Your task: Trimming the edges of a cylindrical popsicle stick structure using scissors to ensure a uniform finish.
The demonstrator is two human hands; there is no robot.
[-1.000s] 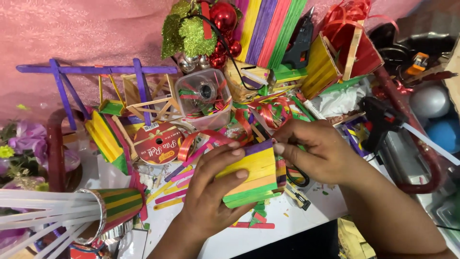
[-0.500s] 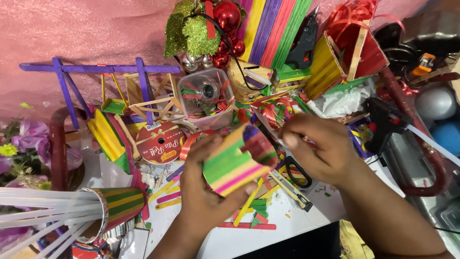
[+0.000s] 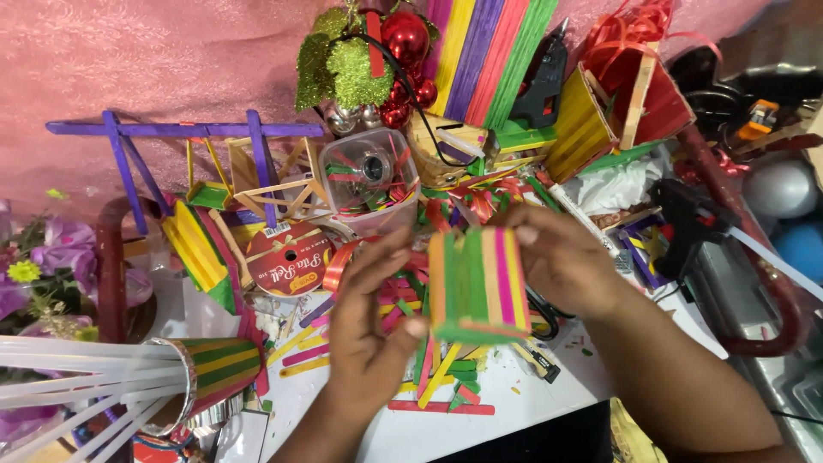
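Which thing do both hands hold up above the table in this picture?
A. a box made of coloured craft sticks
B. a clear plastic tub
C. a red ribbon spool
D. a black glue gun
A: the left hand and the right hand grip the striped stick box from either side, while the ribbon spool, glue gun and clear tub lie untouched.
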